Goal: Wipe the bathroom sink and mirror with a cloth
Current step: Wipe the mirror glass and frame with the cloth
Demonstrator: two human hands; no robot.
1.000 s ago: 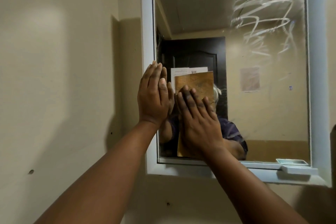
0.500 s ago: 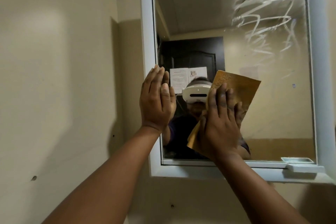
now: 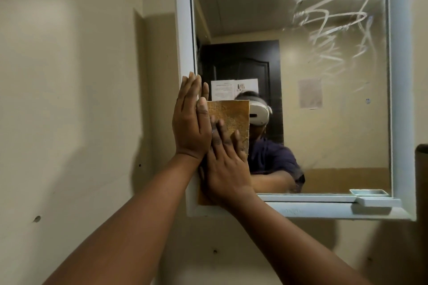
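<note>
Two forearms rise from the bottom of the frame to the mirror's lower-left corner. Our right hand has its fingers spread flat, pressing the cloth onto the glass at centre frame. Our left hand has straight fingers held together, flat on the left frame edge, touching the cloth's left side; it holds nothing.

We judge the cloth light, thin and soft. It looks likely to bunch or slide under a loose palm, so a wide flat press mid-cloth suits better than a pinch. The mirror is hard, smooth and breakable, so we judge even pressure best.

The white frame bounds the glass on the left and below, and the cloth's lower end overlaps the bottom-left corner. A small tray sits on the ledge at lower right; strokes there could knock it. Open room lies rightward and upward. Streaks cover the upper right, not yet wiped. The sink is out of view.
</note>
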